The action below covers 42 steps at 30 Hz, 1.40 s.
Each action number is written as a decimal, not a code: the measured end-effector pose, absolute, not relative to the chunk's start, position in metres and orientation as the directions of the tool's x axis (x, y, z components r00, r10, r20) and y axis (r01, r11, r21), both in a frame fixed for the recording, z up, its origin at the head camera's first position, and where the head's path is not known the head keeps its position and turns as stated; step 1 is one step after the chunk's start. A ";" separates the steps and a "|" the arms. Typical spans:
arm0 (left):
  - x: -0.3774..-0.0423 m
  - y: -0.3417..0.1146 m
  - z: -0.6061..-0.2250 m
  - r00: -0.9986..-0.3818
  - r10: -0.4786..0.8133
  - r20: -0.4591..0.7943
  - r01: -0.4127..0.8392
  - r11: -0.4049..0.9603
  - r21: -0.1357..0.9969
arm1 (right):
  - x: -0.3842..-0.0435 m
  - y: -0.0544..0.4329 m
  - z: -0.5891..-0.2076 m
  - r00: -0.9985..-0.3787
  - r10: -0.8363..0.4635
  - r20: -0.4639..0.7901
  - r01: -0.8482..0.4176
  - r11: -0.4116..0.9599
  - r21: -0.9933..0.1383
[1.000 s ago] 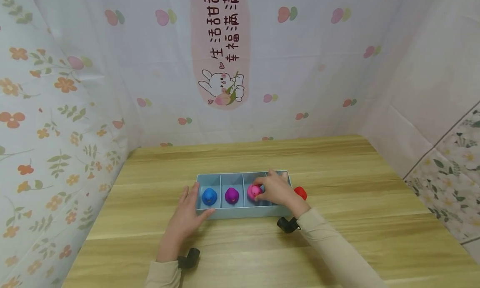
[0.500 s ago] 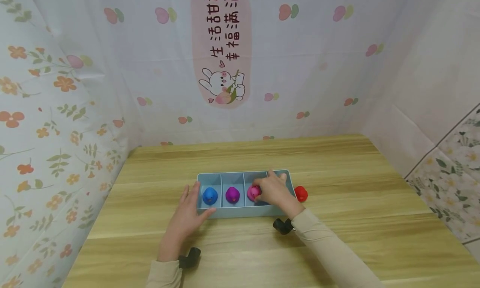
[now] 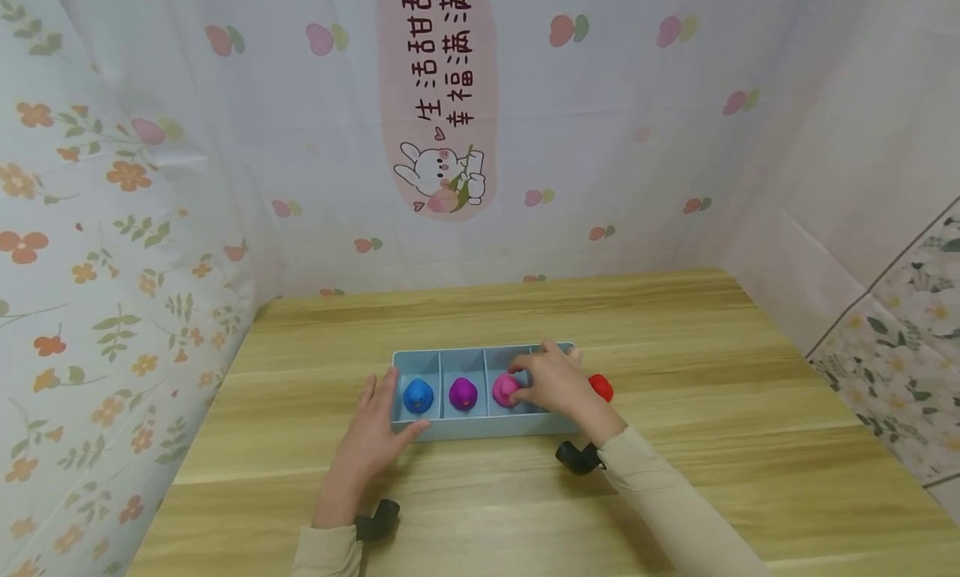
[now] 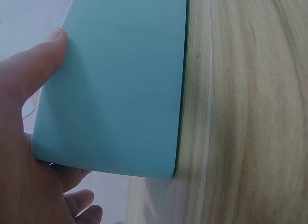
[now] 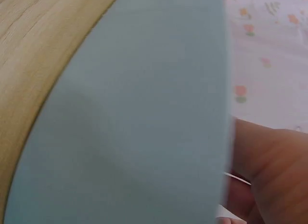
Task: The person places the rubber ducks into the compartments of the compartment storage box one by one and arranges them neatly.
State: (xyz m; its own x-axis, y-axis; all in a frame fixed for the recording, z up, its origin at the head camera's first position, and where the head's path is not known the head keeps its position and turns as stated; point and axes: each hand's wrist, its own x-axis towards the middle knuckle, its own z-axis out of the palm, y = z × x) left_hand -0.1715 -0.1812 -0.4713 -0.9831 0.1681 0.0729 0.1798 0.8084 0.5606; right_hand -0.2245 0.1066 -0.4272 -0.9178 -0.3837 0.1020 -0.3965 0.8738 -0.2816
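Observation:
A light-blue box (image 3: 480, 428) with several compartments in a row lies on the table. My left hand (image 3: 371, 431) braces its left end, thumb along the front rim and fingers spread against the end. The left wrist view shows the thumb tip at the rim of the box wall (image 4: 115, 84). My right hand (image 3: 558, 383) reaches in from the right and pinches a pink toy duck (image 3: 504, 390) in the third compartment. A blue duck (image 3: 417, 396) sits in the first compartment, a purple one (image 3: 462, 393) in the second. My right hand partly covers the rightmost compartment.
A red toy (image 3: 601, 387), partly hidden by my right hand, lies on the wooden table (image 3: 480, 502) just right of the box. Black wrist-camera mounts (image 3: 378, 520) jut from both wrists. A patterned cloth (image 3: 315, 160) hangs behind the table.
My right hand shifts slightly with its fingers still at the pink duck, which stays in the third compartment. The left hand keeps its place on the box.

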 end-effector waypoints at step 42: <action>-0.170 -0.180 -0.468 -0.986 0.162 0.047 0.160 0.808 0.567 | -0.207 0.225 -0.457 -0.987 -0.108 0.116 -0.146 0.902 -0.407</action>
